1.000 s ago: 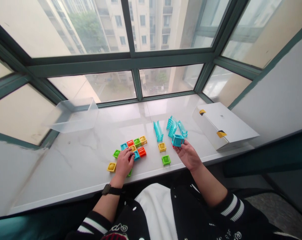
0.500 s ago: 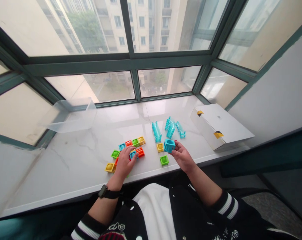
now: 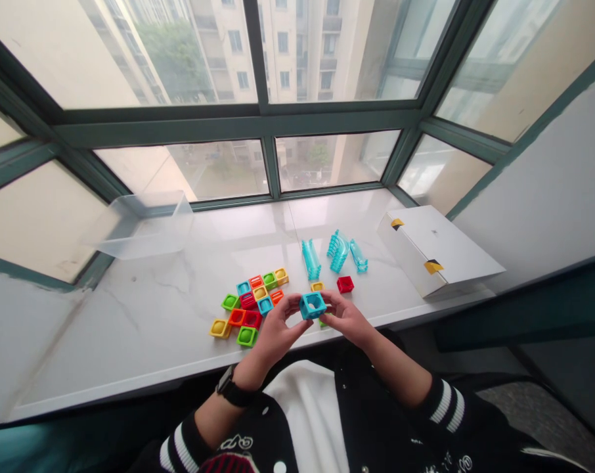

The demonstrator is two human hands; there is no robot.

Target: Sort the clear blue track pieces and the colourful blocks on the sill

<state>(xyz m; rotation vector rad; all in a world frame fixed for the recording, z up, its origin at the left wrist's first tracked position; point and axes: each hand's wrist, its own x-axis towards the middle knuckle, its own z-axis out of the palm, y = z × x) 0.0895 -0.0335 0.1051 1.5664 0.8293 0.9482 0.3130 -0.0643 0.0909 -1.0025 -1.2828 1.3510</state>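
Between my two hands is a blue cube-shaped toy block (image 3: pixel 312 306) with a round opening facing up. The fingers of my left hand (image 3: pixel 278 334) are at its left side, and my right hand (image 3: pixel 349 319) grips its right side. Just behind it a yellow block (image 3: pixel 317 287) shows in part, and a green block (image 3: pixel 324 320) is mostly covered by my right hand. A red block (image 3: pixel 345 284) lies beyond my right fingers. To the left sits a cluster of yellow, green, red, orange and blue blocks (image 3: pixel 261 293).
Clear turquoise track pieces, one straight (image 3: pixel 310 259), one curved (image 3: pixel 337 251) and one short (image 3: pixel 358 255), lie farther back. A transparent bin (image 3: pixel 144 236) stands at the back left. A white box (image 3: pixel 440 246) with yellow-black tabs is at the right. Windows enclose the white sill (image 3: pixel 130 315).
My left hand has left the block cluster and come right to the blue block. My right hand has brought that block left and nearer to me, uncovering the red block.
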